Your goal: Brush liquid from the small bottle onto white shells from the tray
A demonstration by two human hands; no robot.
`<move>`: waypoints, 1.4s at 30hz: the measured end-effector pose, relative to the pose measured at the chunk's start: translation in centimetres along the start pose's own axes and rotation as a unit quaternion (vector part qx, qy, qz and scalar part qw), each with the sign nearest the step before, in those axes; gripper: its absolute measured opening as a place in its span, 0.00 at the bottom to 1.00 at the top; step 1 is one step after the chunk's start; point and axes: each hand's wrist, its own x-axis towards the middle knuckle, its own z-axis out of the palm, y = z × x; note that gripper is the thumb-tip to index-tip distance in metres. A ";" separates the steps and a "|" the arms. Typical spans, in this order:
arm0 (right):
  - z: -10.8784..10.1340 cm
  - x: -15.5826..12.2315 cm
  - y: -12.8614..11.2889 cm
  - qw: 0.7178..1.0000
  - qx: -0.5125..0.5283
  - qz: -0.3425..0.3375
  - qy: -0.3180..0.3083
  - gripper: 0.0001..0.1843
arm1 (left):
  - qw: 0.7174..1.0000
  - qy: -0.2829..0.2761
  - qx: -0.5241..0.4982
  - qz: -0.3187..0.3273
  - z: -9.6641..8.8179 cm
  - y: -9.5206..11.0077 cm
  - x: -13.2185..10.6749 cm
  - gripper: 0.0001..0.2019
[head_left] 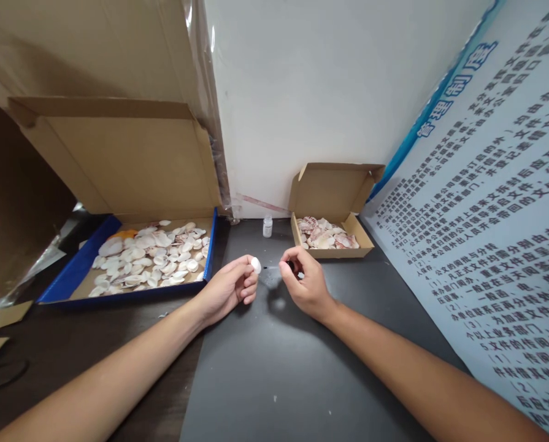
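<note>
Between the thumb and fingers of my left hand (230, 283) is a small white seashell (256, 265). My right hand (307, 282) pinches a thin brush (271, 267) with a dark tip, which points left at the shell with a small gap between them. Most of the brush's handle is hidden in the fingers; something dark shows inside the grip. Behind both hands a small bottle (267, 227) with a white label stands upright on the dark grey mat (256, 368).
On the left, an open blue-sided cardboard box (118, 294) holds many small pale shells (164, 255). A smaller open cardboard box (343, 252) with larger pinkish shells (322, 233) stands at the back right. A white panel (302, 92) rises behind, and a printed poster (495, 215) slopes along the right.
</note>
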 end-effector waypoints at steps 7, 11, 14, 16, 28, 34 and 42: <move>0.0 0.1 0.1 1.000 -0.017 -0.001 0.001 0.04 | 1.000 0.009 -0.005 0.012 -0.1 -0.2 0.2 0.07; 0.0 0.1 0.2 1.000 0.009 0.007 -0.012 0.05 | 1.000 0.014 -0.003 0.017 0.0 -0.3 0.1 0.06; 0.0 0.1 0.3 1.000 -0.009 0.005 -0.013 0.05 | 1.000 0.016 -0.005 0.020 0.1 -0.3 0.1 0.06; 0.0 0.1 0.3 1.000 -0.005 0.007 -0.001 0.05 | 1.000 0.015 -0.005 0.022 0.1 -0.3 0.1 0.06; 0.0 0.2 0.2 1.000 0.002 -0.012 -0.014 0.07 | 1.000 0.008 -0.005 0.017 0.0 -0.3 0.1 0.06; 0.0 0.1 0.0 1.000 -0.005 -0.003 -0.012 0.06 | 1.000 0.014 -0.002 0.015 0.1 -0.3 0.0 0.06; -0.1 0.2 0.0 1.000 -0.017 0.000 -0.008 0.06 | 1.000 0.018 -0.003 0.018 0.3 -0.2 -0.1 0.06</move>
